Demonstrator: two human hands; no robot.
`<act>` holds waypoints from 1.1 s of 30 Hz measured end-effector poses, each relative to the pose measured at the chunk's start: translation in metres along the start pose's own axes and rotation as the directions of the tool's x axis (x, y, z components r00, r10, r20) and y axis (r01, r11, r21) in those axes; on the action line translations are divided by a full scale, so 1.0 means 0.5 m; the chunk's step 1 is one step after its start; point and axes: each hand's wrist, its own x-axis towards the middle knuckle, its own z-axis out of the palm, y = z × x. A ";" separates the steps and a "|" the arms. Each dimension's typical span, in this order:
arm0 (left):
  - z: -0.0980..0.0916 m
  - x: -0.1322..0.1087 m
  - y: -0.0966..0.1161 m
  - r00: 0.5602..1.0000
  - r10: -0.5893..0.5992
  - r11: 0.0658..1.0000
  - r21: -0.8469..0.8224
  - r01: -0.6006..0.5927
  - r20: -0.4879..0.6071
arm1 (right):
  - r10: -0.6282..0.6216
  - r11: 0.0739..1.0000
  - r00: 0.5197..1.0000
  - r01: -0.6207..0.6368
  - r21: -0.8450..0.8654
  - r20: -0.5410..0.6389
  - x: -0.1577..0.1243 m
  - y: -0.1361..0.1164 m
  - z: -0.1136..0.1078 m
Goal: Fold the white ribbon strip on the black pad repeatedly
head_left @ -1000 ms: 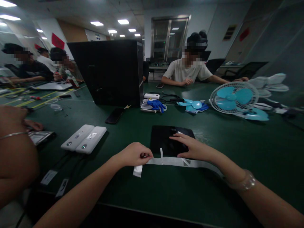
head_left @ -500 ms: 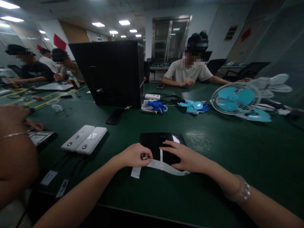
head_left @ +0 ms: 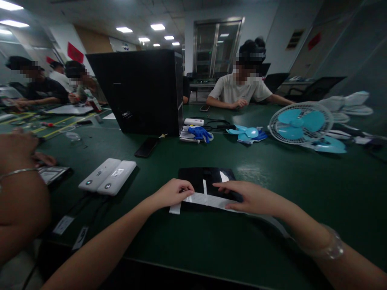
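The left hand [head_left: 174,193] is curled nearly closed, thumb and fingertips pinching a white strip [head_left: 202,199] close to its left end. The right hand [head_left: 253,197] lies flat and open, fingers stretched out toward the left, palm down on the strip and gripping nothing.

The strip lies near the front of the green tabletop [head_left: 302,189], between the two hands. Its long axis runs left to right, along the near edge of a flat black slab [head_left: 196,177] that lies under it. The strip's left end sticks out past the slab onto the tabletop. Its right part passes under the right hand and seems to trail on beneath the forearm, though that stretch is dim. A short white tab [head_left: 204,186] stands off the strip at a right angle, pointing away across the slab.

Two white boxes [head_left: 107,179] lie side by side to the left, well apart from the slab. Farther back are a dark phone [head_left: 146,147], a black computer case [head_left: 142,92], a blue glove [head_left: 199,133], loose blue fan blades [head_left: 246,134] and a small fan [head_left: 298,123] with a white cage. A co-worker's arm [head_left: 18,197] with a thin bracelet fills the left edge, and a person in a pale T-shirt [head_left: 238,92] sits across the tabletop.
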 end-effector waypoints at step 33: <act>0.005 -0.006 0.023 0.989 -0.083 0.853 0.504 0.136 -0.126 | -0.355 0.770 0.929 0.229 -0.595 -0.102 0.030 -0.008 0.069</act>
